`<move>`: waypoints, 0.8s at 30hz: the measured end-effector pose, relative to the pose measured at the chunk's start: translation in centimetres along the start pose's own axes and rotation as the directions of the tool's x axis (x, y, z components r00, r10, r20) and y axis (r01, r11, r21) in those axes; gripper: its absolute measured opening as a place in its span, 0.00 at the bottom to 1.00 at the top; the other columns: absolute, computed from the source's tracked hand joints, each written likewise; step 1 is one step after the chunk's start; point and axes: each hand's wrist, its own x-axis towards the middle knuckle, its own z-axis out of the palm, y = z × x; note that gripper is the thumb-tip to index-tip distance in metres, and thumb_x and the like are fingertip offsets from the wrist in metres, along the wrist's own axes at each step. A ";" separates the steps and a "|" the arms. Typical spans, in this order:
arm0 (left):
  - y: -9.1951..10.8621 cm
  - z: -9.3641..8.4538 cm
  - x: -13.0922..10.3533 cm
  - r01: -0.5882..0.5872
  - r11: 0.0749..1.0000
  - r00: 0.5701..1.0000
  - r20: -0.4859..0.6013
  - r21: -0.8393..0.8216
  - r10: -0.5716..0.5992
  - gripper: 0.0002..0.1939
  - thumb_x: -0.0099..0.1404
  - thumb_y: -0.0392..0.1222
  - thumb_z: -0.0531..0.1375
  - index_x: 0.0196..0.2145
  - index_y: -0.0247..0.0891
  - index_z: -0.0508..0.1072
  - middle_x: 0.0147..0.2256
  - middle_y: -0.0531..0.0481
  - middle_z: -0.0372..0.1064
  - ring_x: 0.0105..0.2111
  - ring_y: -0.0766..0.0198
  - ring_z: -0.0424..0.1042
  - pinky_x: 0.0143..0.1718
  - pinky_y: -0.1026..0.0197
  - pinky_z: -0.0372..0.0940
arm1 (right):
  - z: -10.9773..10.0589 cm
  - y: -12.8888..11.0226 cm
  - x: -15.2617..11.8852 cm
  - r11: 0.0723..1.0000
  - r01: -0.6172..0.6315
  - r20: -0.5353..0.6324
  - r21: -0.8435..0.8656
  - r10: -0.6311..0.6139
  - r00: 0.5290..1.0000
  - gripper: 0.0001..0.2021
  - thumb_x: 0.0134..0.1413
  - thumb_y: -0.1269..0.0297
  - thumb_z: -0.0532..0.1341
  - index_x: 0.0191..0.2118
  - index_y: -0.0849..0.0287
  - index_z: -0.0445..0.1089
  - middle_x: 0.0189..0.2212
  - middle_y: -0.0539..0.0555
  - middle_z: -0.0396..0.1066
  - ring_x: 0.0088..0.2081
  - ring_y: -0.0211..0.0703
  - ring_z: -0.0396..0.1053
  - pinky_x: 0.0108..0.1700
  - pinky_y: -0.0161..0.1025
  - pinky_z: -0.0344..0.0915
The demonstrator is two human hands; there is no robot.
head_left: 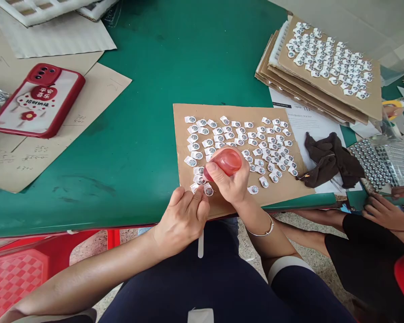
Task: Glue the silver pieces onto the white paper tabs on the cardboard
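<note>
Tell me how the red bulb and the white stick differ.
Shape: the red bulb is fat and rounded; the visible part of the white stick is slim and straight with a rounded end.
Colour: the red bulb is glossy red, the white stick pale.
Place: the right hand grips the red bulb; the white stick pokes out below the left hand.
Shared: hands partly hide both.

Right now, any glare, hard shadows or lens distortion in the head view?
Head view: small highlights on the red bulb in the right hand; no hard shadows on the green table; phone looks stretched near the left edge, likely wide-angle; printed sheet mostly illegible.
</note>
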 end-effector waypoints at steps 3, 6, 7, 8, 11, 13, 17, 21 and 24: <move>-0.1 0.0 0.0 -0.004 1.000 1.000 -0.005 -0.002 0.004 0.04 0.62 0.26 0.55 0.33 0.28 0.69 0.37 0.34 0.74 0.26 0.59 0.66 0.33 0.54 0.59 | 0.0 0.0 0.0 1.000 0.000 0.004 -0.012 0.000 1.000 0.11 0.50 0.55 0.62 0.29 0.58 0.65 0.25 0.51 0.67 0.28 0.40 0.66 0.33 0.44 0.67; -0.1 -0.1 0.0 -0.009 1.000 1.000 -0.008 -0.012 0.008 0.04 0.61 0.26 0.55 0.33 0.27 0.69 0.37 0.33 0.74 0.26 0.59 0.67 0.33 0.54 0.59 | 0.1 0.0 0.1 1.000 -0.002 -0.001 -0.025 0.002 1.000 0.11 0.50 0.55 0.62 0.30 0.57 0.65 0.26 0.51 0.67 0.28 0.40 0.66 0.33 0.44 0.68; -0.1 -0.1 0.0 -0.008 1.000 1.000 -0.007 -0.014 0.008 0.04 0.61 0.26 0.55 0.33 0.27 0.69 0.37 0.33 0.74 0.26 0.59 0.67 0.33 0.53 0.59 | 0.1 0.1 0.1 1.000 -0.002 -0.002 -0.026 0.002 1.000 0.11 0.50 0.55 0.62 0.30 0.57 0.65 0.26 0.51 0.67 0.28 0.40 0.66 0.34 0.44 0.68; -0.1 -0.1 0.0 -0.006 1.000 1.000 -0.007 -0.017 0.006 0.04 0.61 0.26 0.55 0.33 0.27 0.69 0.38 0.33 0.74 0.26 0.58 0.67 0.33 0.53 0.59 | 0.1 0.1 0.1 1.000 -0.001 -0.002 -0.024 0.001 1.000 0.11 0.50 0.55 0.62 0.30 0.57 0.65 0.26 0.51 0.67 0.28 0.40 0.66 0.34 0.44 0.68; 0.0 0.0 0.0 0.003 1.000 1.000 -0.009 -0.024 -0.003 0.03 0.61 0.26 0.56 0.33 0.27 0.69 0.38 0.33 0.74 0.26 0.58 0.67 0.33 0.53 0.59 | 0.1 0.2 0.1 1.000 0.007 -0.003 -0.019 -0.007 1.000 0.10 0.50 0.57 0.63 0.30 0.57 0.65 0.26 0.51 0.67 0.29 0.40 0.66 0.35 0.44 0.68; 0.0 0.0 -0.1 0.005 1.000 1.000 -0.009 -0.029 -0.005 0.03 0.60 0.26 0.57 0.33 0.26 0.69 0.37 0.33 0.74 0.26 0.58 0.67 0.32 0.53 0.59 | 0.1 0.2 0.0 1.000 0.007 -0.004 -0.022 -0.007 1.000 0.09 0.50 0.58 0.62 0.30 0.57 0.65 0.26 0.50 0.67 0.29 0.40 0.66 0.35 0.44 0.68; -0.1 0.1 -0.1 -0.003 1.000 1.000 -0.009 -0.025 0.003 0.04 0.60 0.25 0.57 0.34 0.26 0.69 0.37 0.33 0.74 0.26 0.58 0.67 0.32 0.53 0.59 | 0.1 0.3 0.0 0.999 0.001 -0.007 -0.037 -0.001 1.000 0.09 0.51 0.57 0.62 0.31 0.56 0.65 0.27 0.50 0.67 0.29 0.40 0.66 0.35 0.44 0.68; -0.1 0.1 -0.2 -0.002 1.000 1.000 0.008 -0.028 0.003 0.05 0.61 0.25 0.56 0.35 0.26 0.69 0.38 0.33 0.73 0.27 0.58 0.67 0.33 0.53 0.59 | 0.2 0.3 0.0 0.999 0.016 -0.025 -0.038 -0.017 1.000 0.10 0.51 0.55 0.62 0.31 0.57 0.65 0.27 0.51 0.67 0.29 0.40 0.66 0.35 0.44 0.68; -0.1 0.1 -0.3 -0.004 1.000 1.000 0.019 -0.023 0.004 0.05 0.61 0.25 0.56 0.35 0.27 0.69 0.38 0.33 0.73 0.27 0.58 0.67 0.34 0.53 0.59 | 0.2 0.2 0.1 0.999 0.013 -0.018 -0.044 -0.014 1.000 0.10 0.51 0.55 0.62 0.31 0.57 0.65 0.27 0.50 0.67 0.29 0.40 0.66 0.34 0.44 0.68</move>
